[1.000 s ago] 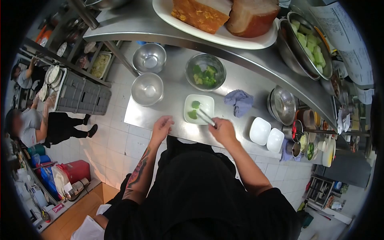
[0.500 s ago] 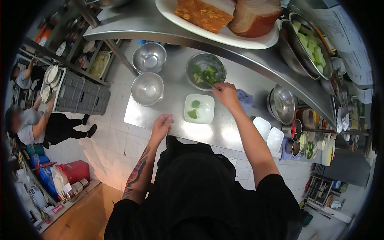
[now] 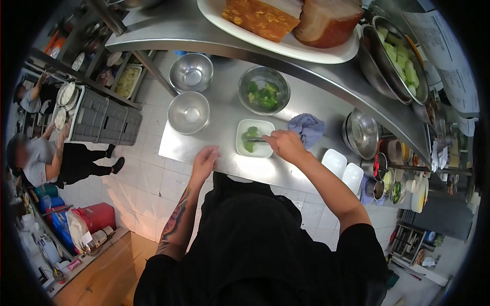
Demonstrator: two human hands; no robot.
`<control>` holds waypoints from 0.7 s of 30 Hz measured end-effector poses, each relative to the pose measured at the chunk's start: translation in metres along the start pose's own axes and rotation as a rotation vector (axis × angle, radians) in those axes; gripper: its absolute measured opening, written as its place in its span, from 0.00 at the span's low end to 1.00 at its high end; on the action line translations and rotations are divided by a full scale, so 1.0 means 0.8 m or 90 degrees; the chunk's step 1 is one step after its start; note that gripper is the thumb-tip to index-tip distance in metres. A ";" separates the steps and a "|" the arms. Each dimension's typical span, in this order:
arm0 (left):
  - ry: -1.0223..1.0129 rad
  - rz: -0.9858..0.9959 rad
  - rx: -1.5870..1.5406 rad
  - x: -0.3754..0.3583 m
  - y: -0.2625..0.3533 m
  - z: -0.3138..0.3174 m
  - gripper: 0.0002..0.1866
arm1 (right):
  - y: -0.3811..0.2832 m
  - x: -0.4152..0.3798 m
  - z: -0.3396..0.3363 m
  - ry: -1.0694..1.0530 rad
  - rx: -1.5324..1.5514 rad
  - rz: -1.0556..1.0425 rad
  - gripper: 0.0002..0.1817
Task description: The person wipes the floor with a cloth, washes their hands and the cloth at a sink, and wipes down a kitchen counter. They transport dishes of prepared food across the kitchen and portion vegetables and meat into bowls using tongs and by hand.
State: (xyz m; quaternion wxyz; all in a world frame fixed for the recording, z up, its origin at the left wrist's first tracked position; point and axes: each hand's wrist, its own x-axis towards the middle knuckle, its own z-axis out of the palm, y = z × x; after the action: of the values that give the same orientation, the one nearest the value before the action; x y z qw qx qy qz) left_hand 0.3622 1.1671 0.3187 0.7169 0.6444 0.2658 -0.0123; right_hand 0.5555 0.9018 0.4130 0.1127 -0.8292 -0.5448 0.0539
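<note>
My right hand [image 3: 287,146] grips a pair of slim metal tongs [image 3: 259,139], their tips among green broccoli florets [image 3: 249,133] in a square white dish [image 3: 265,150]. My left hand [image 3: 205,158] hovers at the counter's front edge, left of the dish, fingers loosely bent and holding nothing. Behind the dish, a perforated metal colander [image 3: 245,102] contains more broccoli [image 3: 264,95]. A crumpled blue-grey cloth [image 3: 307,129] lies just beyond my right hand.
Two steel bowls [image 3: 188,113] stand at the left of the steel counter [image 3: 219,133]. White dishes [image 3: 334,162] and stacked bowls [image 3: 363,133] sit right. Overhead, a shelf [image 3: 168,34] bears a meat platter [image 3: 326,55]. Another person [image 3: 38,160] works at far left beside grey crates [image 3: 104,118].
My right hand has moved with the tongs from the colander down to the white dish, where more broccoli now shows. The cloth is more fully visible. My left hand stays nearly still.
</note>
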 end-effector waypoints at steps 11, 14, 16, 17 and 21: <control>0.002 0.000 -0.037 -0.003 -0.016 0.006 0.14 | 0.049 0.114 -0.019 0.160 0.104 0.476 0.18; -0.004 0.006 -0.047 -0.003 -0.012 0.006 0.14 | 0.052 0.137 -0.020 0.086 0.109 0.510 0.19; -0.003 0.010 -0.037 -0.003 -0.009 0.004 0.14 | 0.068 0.132 0.003 0.153 0.130 0.473 0.20; -0.002 0.013 -0.028 -0.003 -0.008 0.004 0.14 | 0.080 0.125 0.014 0.218 0.149 0.435 0.20; 0.007 0.002 -0.015 -0.008 -0.005 -0.003 0.14 | 0.070 0.062 -0.039 0.156 0.407 0.423 0.19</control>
State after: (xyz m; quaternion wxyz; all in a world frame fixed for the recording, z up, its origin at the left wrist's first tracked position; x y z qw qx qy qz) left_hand 0.3545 1.1668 0.3178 0.7230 0.6364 0.2688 -0.0042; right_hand 0.6319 0.9217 0.4308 0.4019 -0.8826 -0.1893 0.1538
